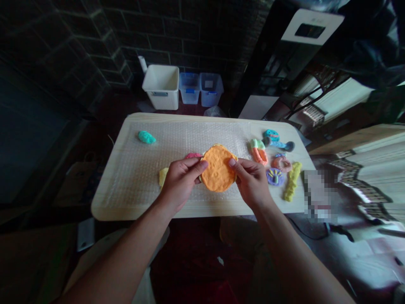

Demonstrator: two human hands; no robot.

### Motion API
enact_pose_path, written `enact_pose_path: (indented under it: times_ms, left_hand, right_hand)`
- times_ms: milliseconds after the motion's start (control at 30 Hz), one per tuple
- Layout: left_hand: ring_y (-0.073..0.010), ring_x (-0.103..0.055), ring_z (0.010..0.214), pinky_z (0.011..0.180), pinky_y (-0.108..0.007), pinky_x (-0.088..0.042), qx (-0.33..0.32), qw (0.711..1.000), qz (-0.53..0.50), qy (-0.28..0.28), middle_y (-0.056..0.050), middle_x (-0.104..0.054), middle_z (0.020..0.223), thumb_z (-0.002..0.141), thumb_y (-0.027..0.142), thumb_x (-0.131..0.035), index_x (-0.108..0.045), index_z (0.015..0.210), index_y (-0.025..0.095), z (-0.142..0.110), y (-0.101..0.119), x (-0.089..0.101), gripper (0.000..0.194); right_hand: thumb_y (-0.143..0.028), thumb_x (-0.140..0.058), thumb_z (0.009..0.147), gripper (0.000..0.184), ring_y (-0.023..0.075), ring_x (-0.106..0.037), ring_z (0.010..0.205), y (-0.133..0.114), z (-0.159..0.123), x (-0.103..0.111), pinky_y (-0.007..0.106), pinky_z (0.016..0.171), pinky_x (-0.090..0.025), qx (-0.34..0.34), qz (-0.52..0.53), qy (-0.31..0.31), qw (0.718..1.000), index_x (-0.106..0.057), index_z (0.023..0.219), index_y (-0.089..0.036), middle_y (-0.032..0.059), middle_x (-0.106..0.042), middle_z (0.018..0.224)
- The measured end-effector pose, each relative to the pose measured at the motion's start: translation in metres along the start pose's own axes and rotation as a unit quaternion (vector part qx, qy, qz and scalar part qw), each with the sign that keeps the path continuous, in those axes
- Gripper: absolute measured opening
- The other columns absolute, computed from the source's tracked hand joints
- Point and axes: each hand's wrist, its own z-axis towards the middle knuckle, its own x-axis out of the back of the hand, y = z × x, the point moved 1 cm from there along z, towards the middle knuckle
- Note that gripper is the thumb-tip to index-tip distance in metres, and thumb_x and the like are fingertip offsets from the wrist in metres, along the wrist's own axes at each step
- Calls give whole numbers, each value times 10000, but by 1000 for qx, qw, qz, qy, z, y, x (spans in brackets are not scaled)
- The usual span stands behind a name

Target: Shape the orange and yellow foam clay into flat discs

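Between my two hands is a flat round disc of orange modelling clay [219, 169], held up above the table with its face toward me. A thin yellowish edge shows behind its rim. My left hand [182, 179] pinches the left edge, thumb on the front and fingers behind. On the opposite edge my right hand [253, 179] grips in the same way. Partly covered by my left hand, a yellow clay lump [163, 176] lies on the bubble wrap. Just behind the disc, a pink clay piece [193, 155] is partly hidden.
Bubble wrap [126, 169] covers much of the wooden table [100, 211]. A teal clay lump [146, 137] lies at far left. At right sit an orange-green piece [259, 153], a blue-grey piece [278, 143], a purple disc [274, 177] and a yellow strip [292, 181]. Bins [163, 93] stand beyond.
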Motion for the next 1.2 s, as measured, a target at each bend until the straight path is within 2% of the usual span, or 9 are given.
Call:
enact_pose_path:
  times_ms: [67, 133, 233, 367, 667, 800, 967, 1067, 1200]
  left_hand:
    - [-235, -727, 1001, 751, -304, -603, -2, 1000, -5, -10, -90, -752, 1094, 820, 384, -885, -798, 908, 175, 0, 1, -2, 243]
    - [-233, -729, 989, 790, -314, -596, -9, 1000, 8, -22, -88, -764, 1077, 818, 378, -886, -795, 950, 173, 0, 0, -2, 259]
    - [-221, -730, 906, 817, -333, -586, -27, 997, 67, -31, -71, -784, 990, 833, 382, -870, -793, 948, 169, 1, -3, -1, 254]
    - [-208, -709, 825, 777, -324, -569, -44, 991, 123, -34, -45, -775, 892, 854, 345, -844, -792, 972, 175, 1, -9, 2, 214]
    - [-180, -647, 760, 702, -279, -530, -84, 982, 161, -48, -24, -701, 840, 916, 341, -779, -776, 971, 172, 0, -9, 1, 178]
    - [-175, -621, 775, 719, -277, -523, -99, 980, 166, -51, -14, -668, 828, 952, 380, -747, -772, 1001, 179, 0, -8, 1, 209]
    - [-178, -625, 787, 705, -272, -516, -92, 983, 150, -45, -20, -677, 817, 928, 398, -787, -801, 947, 182, 0, -10, 3, 217]
    - [-172, -631, 777, 703, -272, -522, -76, 990, 115, -27, -21, -682, 819, 908, 387, -813, -817, 914, 187, 1, -11, 6, 200]
    - [-170, -653, 826, 707, -261, -545, -42, 997, 54, -41, -37, -688, 907, 886, 380, -840, -832, 938, 196, 0, -7, 4, 192]
  right_hand:
    - [-491, -872, 858, 377, 127, -562, 604, 1, 0, 0, 271, 577, -472, 6, 5, -2, 1000, -746, 618, -229, -10, -651, 641]
    - [-483, -890, 838, 251, 149, -641, 692, 0, -1, -3, 280, 646, -535, 1, 29, -15, 999, -824, 797, -245, 5, -727, 760]
    - [-463, -956, 747, 321, 186, -698, 766, -3, -2, -10, 312, 699, -584, -22, 33, -49, 998, -849, 955, -244, 31, -778, 866]
    - [-456, -963, 733, 306, 164, -646, 655, -2, -4, -12, 285, 598, -531, -34, -11, -57, 998, -831, 841, -203, 28, -746, 755]
    - [-448, -991, 694, 372, 144, -608, 618, -2, -6, -14, 257, 562, -506, -50, -19, -52, 997, -787, 853, -181, 4, -696, 717]
    - [-440, -977, 723, 334, 120, -577, 591, -3, -6, -15, 229, 527, -462, -37, -19, -57, 998, -791, 821, -179, -4, -682, 698]
    - [-494, -943, 764, 324, 154, -662, 640, -1, -5, -13, 277, 612, -557, -57, 39, -58, 996, -822, 885, -218, 15, -752, 768]
    - [-512, -929, 775, 309, 175, -684, 648, -1, -4, -11, 303, 621, -572, -46, 30, -47, 997, -834, 812, -221, 30, -769, 751]
    - [-498, -948, 754, 279, 190, -699, 657, -1, -2, -10, 325, 630, -586, -38, 47, -20, 998, -847, 776, -240, 33, -770, 736]
